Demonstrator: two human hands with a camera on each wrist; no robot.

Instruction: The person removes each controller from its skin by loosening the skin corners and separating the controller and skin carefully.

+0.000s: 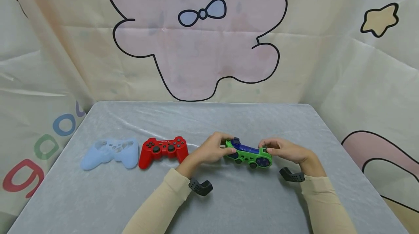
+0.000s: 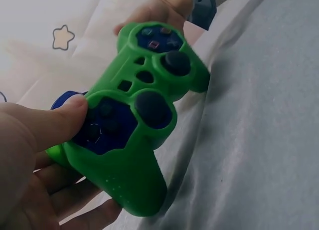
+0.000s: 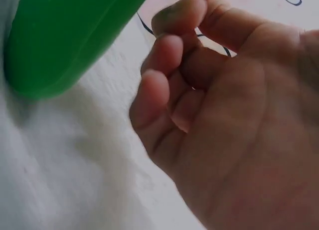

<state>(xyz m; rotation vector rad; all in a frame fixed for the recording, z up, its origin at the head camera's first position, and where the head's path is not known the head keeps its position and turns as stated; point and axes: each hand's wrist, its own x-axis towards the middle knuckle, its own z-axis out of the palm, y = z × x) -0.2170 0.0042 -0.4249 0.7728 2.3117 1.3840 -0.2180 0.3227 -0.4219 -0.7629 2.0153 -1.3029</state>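
Observation:
A blue game controller in a green silicone cover (image 1: 250, 154) is held between both hands, tilted over the table. My left hand (image 1: 212, 148) grips its left end; in the left wrist view the thumb (image 2: 70, 115) lies on top beside the direction pad, with fingers underneath. At the controller's far right corner, my right hand (image 1: 286, 150) pinches the edge with thumb and index finger. Its other fingers (image 3: 154, 95) curl apart from the green handle in the right wrist view. The right thumb's contact is hidden there.
Left of the hands lies a red game controller (image 1: 163, 149), face up. Beside it, farther left, is an empty pale blue silicone cover (image 1: 112, 153). A grey cloth covers the table (image 1: 248, 205); a printed curtain (image 1: 311, 27) stands behind.

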